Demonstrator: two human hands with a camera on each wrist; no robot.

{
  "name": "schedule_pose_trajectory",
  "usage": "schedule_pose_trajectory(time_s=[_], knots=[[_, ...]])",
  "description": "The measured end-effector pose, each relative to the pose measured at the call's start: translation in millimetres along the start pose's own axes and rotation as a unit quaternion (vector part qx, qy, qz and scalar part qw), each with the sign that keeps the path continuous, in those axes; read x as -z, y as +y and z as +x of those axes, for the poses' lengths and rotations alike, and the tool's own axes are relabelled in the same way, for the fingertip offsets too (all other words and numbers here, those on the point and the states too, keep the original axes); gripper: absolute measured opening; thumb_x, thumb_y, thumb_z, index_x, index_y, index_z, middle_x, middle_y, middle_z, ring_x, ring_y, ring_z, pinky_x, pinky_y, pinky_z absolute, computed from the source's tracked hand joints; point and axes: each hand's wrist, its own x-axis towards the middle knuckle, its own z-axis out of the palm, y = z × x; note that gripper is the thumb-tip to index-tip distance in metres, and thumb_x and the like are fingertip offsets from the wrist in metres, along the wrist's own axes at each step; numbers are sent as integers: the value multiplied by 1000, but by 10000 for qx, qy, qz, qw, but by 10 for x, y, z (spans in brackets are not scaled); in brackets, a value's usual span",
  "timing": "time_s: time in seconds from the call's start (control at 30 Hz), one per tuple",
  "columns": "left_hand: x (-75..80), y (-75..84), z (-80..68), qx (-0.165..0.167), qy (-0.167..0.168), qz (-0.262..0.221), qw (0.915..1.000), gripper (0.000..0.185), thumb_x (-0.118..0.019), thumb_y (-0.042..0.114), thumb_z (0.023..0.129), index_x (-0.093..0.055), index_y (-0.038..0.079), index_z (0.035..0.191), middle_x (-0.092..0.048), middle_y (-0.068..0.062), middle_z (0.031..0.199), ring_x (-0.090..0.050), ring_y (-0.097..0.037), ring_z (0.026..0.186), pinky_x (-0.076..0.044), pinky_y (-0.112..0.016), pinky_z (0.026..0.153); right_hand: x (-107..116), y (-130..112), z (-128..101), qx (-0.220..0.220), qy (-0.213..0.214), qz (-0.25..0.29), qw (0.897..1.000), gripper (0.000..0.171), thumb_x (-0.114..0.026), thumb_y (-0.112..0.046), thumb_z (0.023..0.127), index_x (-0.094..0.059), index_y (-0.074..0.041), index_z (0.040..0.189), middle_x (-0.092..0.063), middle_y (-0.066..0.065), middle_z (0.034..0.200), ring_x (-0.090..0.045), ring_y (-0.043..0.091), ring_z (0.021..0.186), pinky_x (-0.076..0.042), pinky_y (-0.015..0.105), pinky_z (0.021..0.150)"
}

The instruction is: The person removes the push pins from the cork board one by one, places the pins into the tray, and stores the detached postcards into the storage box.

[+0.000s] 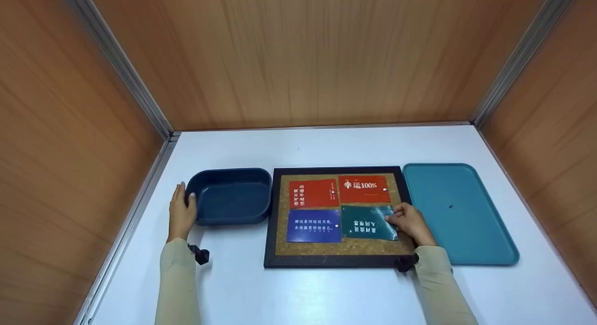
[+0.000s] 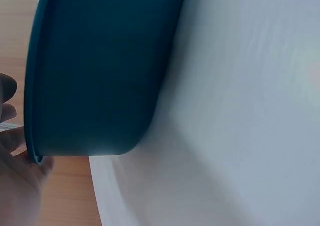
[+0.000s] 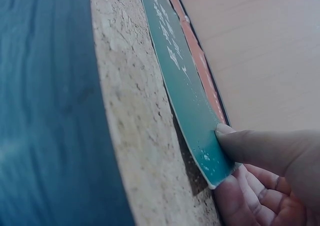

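My left hand (image 1: 181,212) holds the left rim of a dark blue bin (image 1: 231,197), thumb on the rim and fingers along the outer wall. The left wrist view shows the bin's wall (image 2: 100,70) with my left hand (image 2: 15,181) at its rim. A black-framed cork board (image 1: 338,248) carries two red cards (image 1: 312,193) (image 1: 364,189), a blue card (image 1: 312,225) and a green card (image 1: 366,221). My right hand (image 1: 409,221) pinches the green card's right edge. In the right wrist view the green card (image 3: 185,100) is lifted slightly off the cork (image 3: 135,110), with my right hand (image 3: 224,158) pinching its corner.
A flat teal tray (image 1: 459,213) lies right of the board, with a small dark speck on it. Everything sits on a white table (image 1: 326,145) walled by wooden panels at the back and both sides.
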Motion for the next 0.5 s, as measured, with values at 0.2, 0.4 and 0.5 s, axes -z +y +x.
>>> schedule_pose_trajectory(time_s=[0.2, 0.4, 0.5], knots=[[-34, -84, -59, 290, -40, -98, 9995, 56, -36, 14, 103, -15, -5, 151, -18, -29, 155, -16, -41, 146, -15, -49, 120, -7, -5, 5, 8, -22, 2, 10000, 31, -68, -14, 89, -50, 4, 107, -58, 14, 95, -60, 16, 72, -53, 29, 64], [-89, -108, -58, 649, 35, -180, 9977, 51, -30, 5, 101, -18, -7, 150, -26, -33, 149, -23, -44, 142, -22, -52, 117, -4, -4, 4, 6, 1, -63, 10000, 32, -67, -15, 89, -50, 4, 109, -57, 15, 96, -60, 18, 74, -53, 29, 65], [-101, -90, -50, 786, 8, -326, 9964, 53, -25, -2, 98, -17, -6, 151, -27, -33, 149, -24, -44, 141, -22, -51, 117, -7, 1, 7, -4, 34, -57, 10000, 33, -68, -15, 89, -51, 4, 109, -57, 15, 96, -60, 18, 73, -54, 29, 64]])
